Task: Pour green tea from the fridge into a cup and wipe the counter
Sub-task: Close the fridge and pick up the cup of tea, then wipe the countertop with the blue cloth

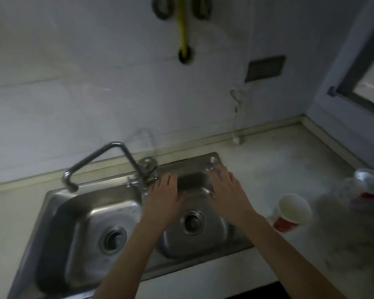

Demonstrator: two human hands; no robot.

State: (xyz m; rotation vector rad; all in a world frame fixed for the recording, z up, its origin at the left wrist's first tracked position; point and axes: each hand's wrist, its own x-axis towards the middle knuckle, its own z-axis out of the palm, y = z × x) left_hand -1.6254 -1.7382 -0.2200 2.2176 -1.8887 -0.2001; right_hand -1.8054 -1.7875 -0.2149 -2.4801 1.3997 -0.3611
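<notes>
Both my hands are out over the right-hand basin of the double sink. My left hand is palm down near the base of the faucet, its fingers straight and slightly spread, holding nothing. My right hand lies over the far right corner of the same basin, fingers straight and fanned apart, the tips reaching the steel rim there; whether they actually touch it I cannot tell. Between the two hands there is a dark patch on the basin's back wall, either shadow or some object, and the blur hides which. The drain of this basin shows just below my wrists.

The cup — paper, white inside with red on its outside — stands on the counter just to the right of the sink, well clear of my right forearm. Further right, near the edge of view, is a blurred clear bottle with a red label; what is in it I cannot make out.

The faucet spout swings left over the other basin. On the wall behind hang a yellow hose and a dark socket plate.
</notes>
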